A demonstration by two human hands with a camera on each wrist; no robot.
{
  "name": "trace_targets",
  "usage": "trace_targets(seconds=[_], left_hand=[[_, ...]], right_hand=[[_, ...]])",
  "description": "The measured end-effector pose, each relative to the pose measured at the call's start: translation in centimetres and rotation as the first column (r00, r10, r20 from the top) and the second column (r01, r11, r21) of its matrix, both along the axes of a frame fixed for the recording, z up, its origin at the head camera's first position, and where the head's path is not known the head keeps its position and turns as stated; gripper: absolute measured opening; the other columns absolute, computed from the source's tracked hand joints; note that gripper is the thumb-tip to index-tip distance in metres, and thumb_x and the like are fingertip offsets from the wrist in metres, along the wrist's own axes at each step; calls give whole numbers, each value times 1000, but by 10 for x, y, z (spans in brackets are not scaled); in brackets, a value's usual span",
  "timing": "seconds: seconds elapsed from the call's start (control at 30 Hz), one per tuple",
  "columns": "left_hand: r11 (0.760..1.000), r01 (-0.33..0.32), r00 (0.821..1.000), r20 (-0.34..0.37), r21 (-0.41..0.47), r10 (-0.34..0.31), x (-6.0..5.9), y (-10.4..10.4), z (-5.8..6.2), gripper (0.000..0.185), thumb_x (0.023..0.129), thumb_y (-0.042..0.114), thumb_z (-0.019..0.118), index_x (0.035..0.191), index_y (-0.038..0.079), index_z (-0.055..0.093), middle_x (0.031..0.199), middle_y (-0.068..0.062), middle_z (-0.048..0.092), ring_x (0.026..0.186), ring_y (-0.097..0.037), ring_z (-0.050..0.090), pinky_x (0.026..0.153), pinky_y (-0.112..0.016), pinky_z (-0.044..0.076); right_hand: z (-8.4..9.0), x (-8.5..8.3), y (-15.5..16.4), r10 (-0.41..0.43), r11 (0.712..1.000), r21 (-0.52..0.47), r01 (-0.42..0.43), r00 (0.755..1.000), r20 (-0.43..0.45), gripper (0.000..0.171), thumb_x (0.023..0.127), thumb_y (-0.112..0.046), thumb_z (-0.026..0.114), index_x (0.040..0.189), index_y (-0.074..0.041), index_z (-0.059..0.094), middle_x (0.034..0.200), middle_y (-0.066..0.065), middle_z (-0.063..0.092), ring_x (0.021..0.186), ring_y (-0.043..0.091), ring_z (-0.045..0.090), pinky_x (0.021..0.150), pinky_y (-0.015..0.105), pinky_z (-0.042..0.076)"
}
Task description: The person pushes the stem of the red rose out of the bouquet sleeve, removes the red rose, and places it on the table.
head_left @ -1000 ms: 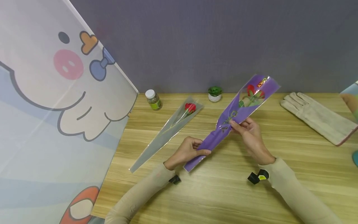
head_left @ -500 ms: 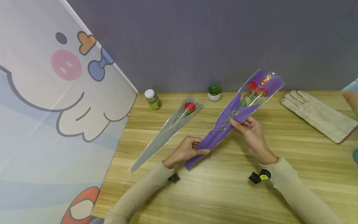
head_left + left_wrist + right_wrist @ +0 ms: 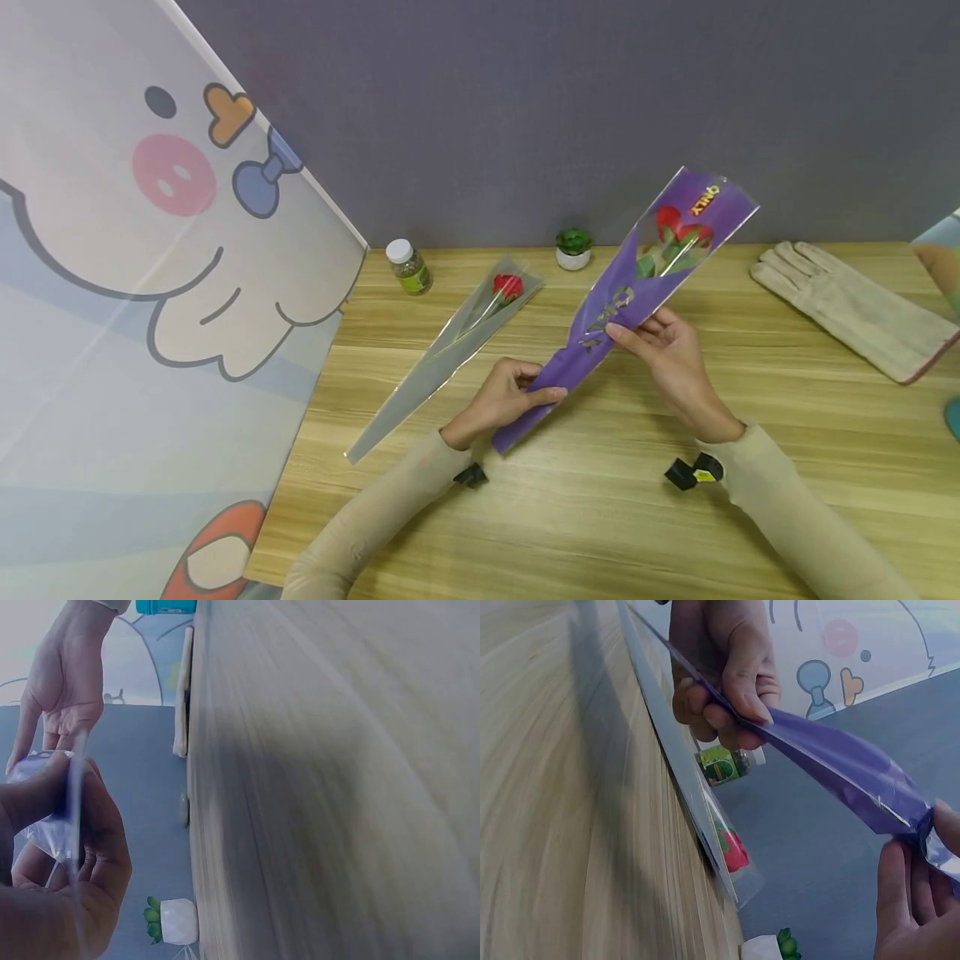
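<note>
A red artificial rose in a purple sleeve [image 3: 600,308] is held slanting above the table, its bloom end up and to the right. My left hand [image 3: 502,400] pinches the narrow lower end between thumb and fingers. Higher up, near the middle, my right hand [image 3: 671,358] grips the sleeve's right edge, thumb on the front. In the right wrist view the purple sleeve [image 3: 832,765] stretches between both hands, off the tabletop. To the left, a second red rose in a clear grey sleeve [image 3: 442,358] lies flat on the wood.
A white-capped jar [image 3: 409,267] and a small potted succulent [image 3: 573,248] stand along the back edge. At the right lies a pale work glove [image 3: 855,308]. A grey partition [image 3: 570,108] rises behind, and a cartoon-printed panel [image 3: 172,333] on the left.
The purple-sleeved rose has risen slightly, its bloom end further up against the partition. Both hands keep their hold, and the grey-sleeved rose stays put.
</note>
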State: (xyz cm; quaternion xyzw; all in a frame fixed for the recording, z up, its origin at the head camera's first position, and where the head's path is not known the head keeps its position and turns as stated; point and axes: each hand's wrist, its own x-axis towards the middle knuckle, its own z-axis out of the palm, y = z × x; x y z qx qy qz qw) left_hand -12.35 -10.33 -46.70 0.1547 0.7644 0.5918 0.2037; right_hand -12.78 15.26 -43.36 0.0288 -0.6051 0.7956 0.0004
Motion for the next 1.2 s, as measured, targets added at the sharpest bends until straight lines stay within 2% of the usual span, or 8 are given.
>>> trace_targets(seconds=[0.1, 0.27, 0.47, 0.73, 0.87, 1.07, 1.2], left_hand=[[1000, -8, 1000, 5, 3, 8, 1, 0, 1, 19, 92, 17, 81, 100, -1, 80, 85, -15, 80, 67, -5, 68, 60, -20, 53], [1000, -2, 1000, 1, 22, 2, 2, 1, 1, 19, 93, 16, 80, 101, -2, 80, 86, -17, 80, 67, -5, 67, 59, -20, 53], [1000, 1, 1000, -2, 27, -1, 2, 4, 0, 20, 93, 16, 80, 102, -2, 80, 88, -18, 80, 68, -5, 68, 61, -20, 55], [999, 10, 999, -41, 42, -8, 0, 6, 0, 15, 94, 13, 79, 98, -2, 80, 86, -16, 78, 65, -4, 63, 59, -19, 52], [999, 9, 998, -54, 45, -7, -1, 9, 3, 14, 93, 14, 79, 98, 0, 81, 86, -13, 79, 64, -3, 60, 58, -18, 49], [999, 5, 999, -36, 48, -3, 0, 11, 5, 15, 93, 13, 79, 97, -2, 80, 84, -17, 78, 62, -3, 60, 57, -18, 49], [999, 25, 999, -39, 38, -23, 1, 10, 3, 17, 94, 14, 79, 99, -2, 80, 87, -18, 78, 63, -3, 62, 58, -18, 50]], right_hand=[[0, 2, 1, 14, 999, 34, -13, 1000, -4, 32, 96, 1, 72, 125, -12, 65, 107, -9, 80, 98, 4, 75, 86, 19, 60], [0, 2, 0, -5, 997, 77, 6, 1000, -12, 32, 94, -2, 76, 122, -13, 65, 103, -11, 80, 95, 4, 75, 84, 16, 59], [-5, 1, -1, -27, 996, 81, 30, 999, -37, 29, 93, 1, 76, 118, -11, 67, 100, -10, 81, 93, 5, 76, 84, 17, 59], [-12, 1, -4, 11, 989, 145, -4, 999, -44, 29, 92, 2, 76, 116, -12, 68, 99, -13, 80, 92, 2, 76, 84, 16, 59], [-17, 3, -10, 16, 986, 168, -8, 999, -50, 31, 91, 8, 74, 114, -12, 68, 97, -16, 79, 90, 1, 75, 81, 16, 59], [-18, 5, -13, 6, 984, 177, 6, 998, -64, 32, 90, 9, 74, 117, -7, 67, 98, -17, 79, 91, 0, 75, 83, 17, 60], [-16, 6, -12, 12, 981, 196, 1, 998, -66, 29, 91, 6, 74, 115, -9, 68, 97, -17, 79, 90, 2, 76, 82, 17, 60]])
